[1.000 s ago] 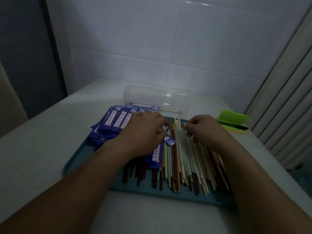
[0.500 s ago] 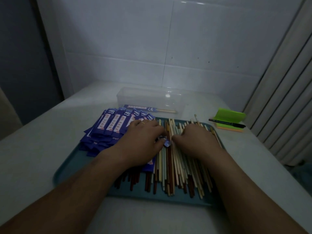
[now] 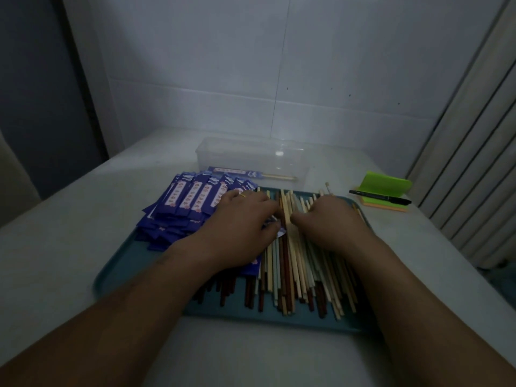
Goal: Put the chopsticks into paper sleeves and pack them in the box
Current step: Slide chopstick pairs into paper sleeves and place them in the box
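Loose chopsticks [image 3: 296,263] lie in a dense pile on the teal tray [image 3: 120,272], lengthwise toward the camera, mixed pale wood, dark red-brown and grey-green. They fill the right and middle of the tray, near ends just short of the tray's near rim.

Paper sleeves [image 3: 192,199], blue with pink-white labels, are stacked in a loose fan on the tray's far left part, some overhanging its left edge.

Left hand [image 3: 243,230] rests palm down on the tray's middle, over the boundary between sleeves and chopsticks. Ring on one finger. Fingers curled; a small blue-white sleeve end [image 3: 280,231] shows at its fingertips, so it looks pinched on a sleeve, though the grip itself is hidden under the hand.

Right hand [image 3: 332,224] lies palm down on the chopsticks just right of the left hand, thumb tip nearly touching the left fingertips. Fingers bent down into the pile; can't tell if it's clamped on any stick.

Clear plastic box [image 3: 251,155] sits just beyond the tray's far edge, open top. One sleeved pair [image 3: 245,172], bare wood end sticking out to the right, shows along the box's near wall, apparently inside.

Right of the tray's far corner: sticky note pads [image 3: 388,188], green on orange, with a black pen [image 3: 379,196] across them.

All on a pale table [image 3: 55,247] against a white tiled wall.
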Motion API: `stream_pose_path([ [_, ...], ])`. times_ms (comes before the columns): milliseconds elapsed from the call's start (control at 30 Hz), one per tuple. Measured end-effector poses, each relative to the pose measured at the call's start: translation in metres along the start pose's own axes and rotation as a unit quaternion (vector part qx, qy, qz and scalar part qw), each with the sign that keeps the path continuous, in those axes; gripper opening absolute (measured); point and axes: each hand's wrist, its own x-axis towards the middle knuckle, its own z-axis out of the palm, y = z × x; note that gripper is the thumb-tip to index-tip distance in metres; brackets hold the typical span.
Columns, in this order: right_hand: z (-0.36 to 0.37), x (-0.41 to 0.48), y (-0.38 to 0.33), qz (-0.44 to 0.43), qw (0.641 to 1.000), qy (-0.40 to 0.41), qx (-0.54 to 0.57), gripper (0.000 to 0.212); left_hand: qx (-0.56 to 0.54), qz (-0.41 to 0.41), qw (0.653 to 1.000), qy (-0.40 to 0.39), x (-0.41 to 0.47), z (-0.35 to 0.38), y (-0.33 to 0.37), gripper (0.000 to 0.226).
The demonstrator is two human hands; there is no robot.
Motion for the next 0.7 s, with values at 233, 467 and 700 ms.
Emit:
stream_pose_path([
  [233, -0.007, 0.0, 0.008, 0.092, 0.871, 0.027, 0.482, 0.032, -0.221, -0.049, 0.974, 0.025, -0.002, -0.014, 0.025, 0.029],
  [467, 0.002, -0.005, -0.002, 0.069, 0.849, 0.053, 0.52, 0.026, -0.249, -0.081, 0.965, -0.027, -0.002, -0.014, 0.029, 0.019],
  [700, 0.001, -0.001, 0.0, 0.096, 0.767, -0.041, 0.633, 0.013, -0.291, -0.111, 0.95, -0.028, -0.002, -0.02, 0.02, 0.013],
])
